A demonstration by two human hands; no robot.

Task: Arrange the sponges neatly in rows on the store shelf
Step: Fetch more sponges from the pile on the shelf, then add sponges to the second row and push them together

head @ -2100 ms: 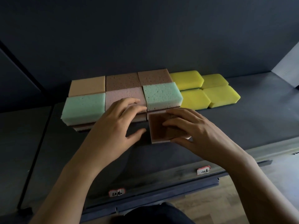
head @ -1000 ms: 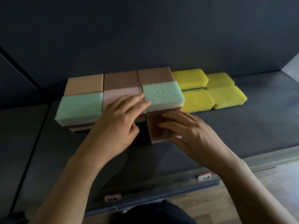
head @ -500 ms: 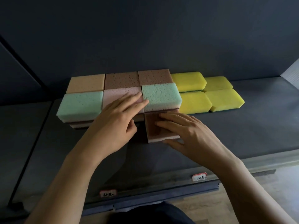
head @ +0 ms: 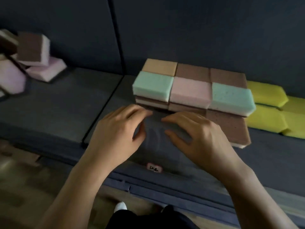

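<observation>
A block of stacked sponges stands on the dark shelf: a green sponge, a pink sponge and another green sponge in front, tan and brown ones behind. A brown sponge lies flat in front of the block's right end. My left hand and my right hand hover over the bare shelf in front of the block, fingers loosely curled, holding nothing. Both hands are off the sponges.
Several yellow sponges lie in rows to the right of the block. A loose pile of pink and brown sponges sits at the far left of the shelf. A price label is on the shelf's front edge.
The view has swung left, showing the loose pile. My right hand has let go of the brown sponge and moved left. My left hand has come off the pink sponge.
</observation>
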